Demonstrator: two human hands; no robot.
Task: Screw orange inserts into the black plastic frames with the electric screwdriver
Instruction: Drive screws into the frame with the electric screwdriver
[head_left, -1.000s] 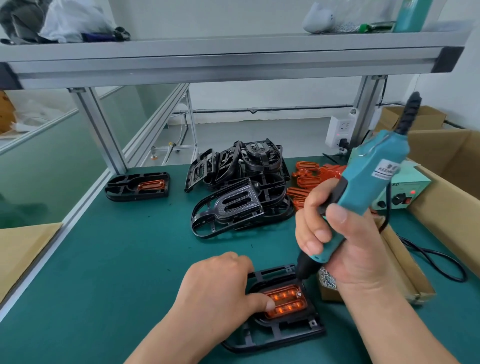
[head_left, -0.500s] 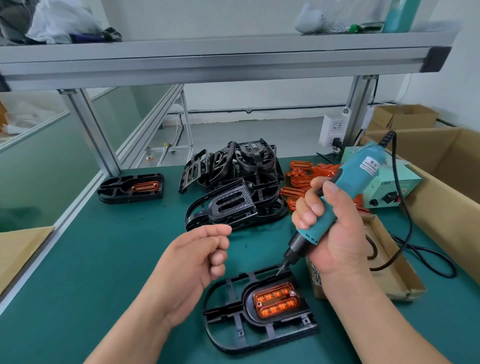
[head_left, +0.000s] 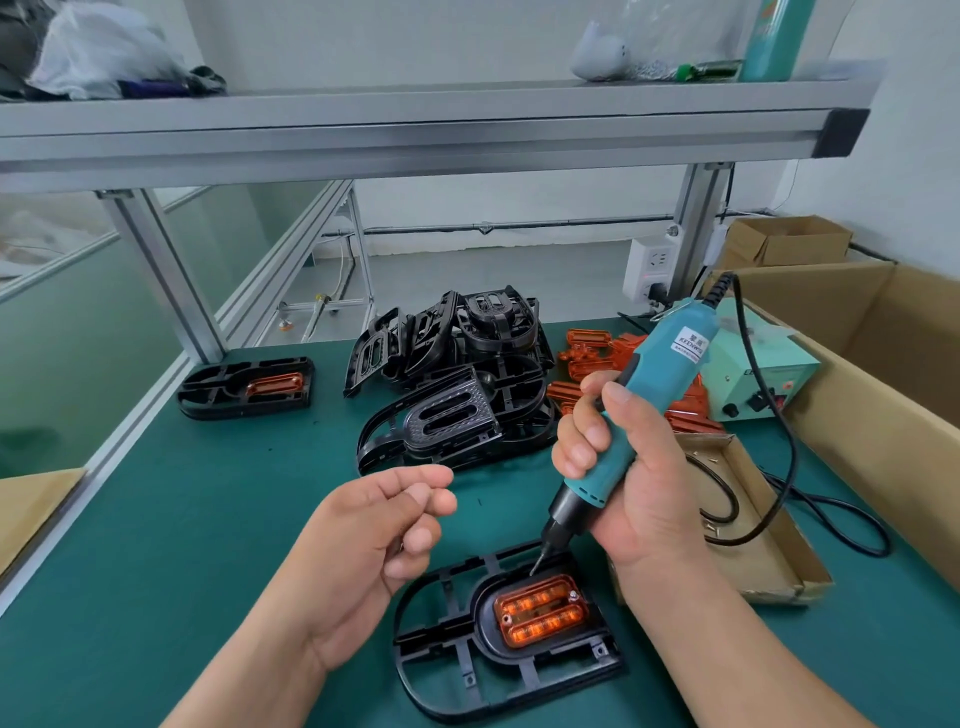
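Observation:
A black plastic frame (head_left: 441, 670) lies flat on the green mat near me, with an orange insert (head_left: 543, 610) seated in its oval pocket. Two screw heads show on the insert. My right hand (head_left: 639, 499) grips the teal electric screwdriver (head_left: 660, 374), which is tilted with its bit tip at the insert's far left corner. My left hand (head_left: 374, 530) hovers above the mat just left of the frame. Its fingers are loosely curled, the thumb lies near the index finger, and I see nothing in it.
A pile of black frames (head_left: 457, 384) and loose orange inserts (head_left: 587, 353) sit behind. One frame with an insert (head_left: 244, 387) lies far left. A small cardboard screw tray (head_left: 753, 545), the power unit (head_left: 763, 379) and a large cardboard box (head_left: 883, 364) stand on the right.
My left hand has lifted off the frame and now hangs beside it. The screwdriver has tilted over, and its bit has come down to the insert's far left corner.

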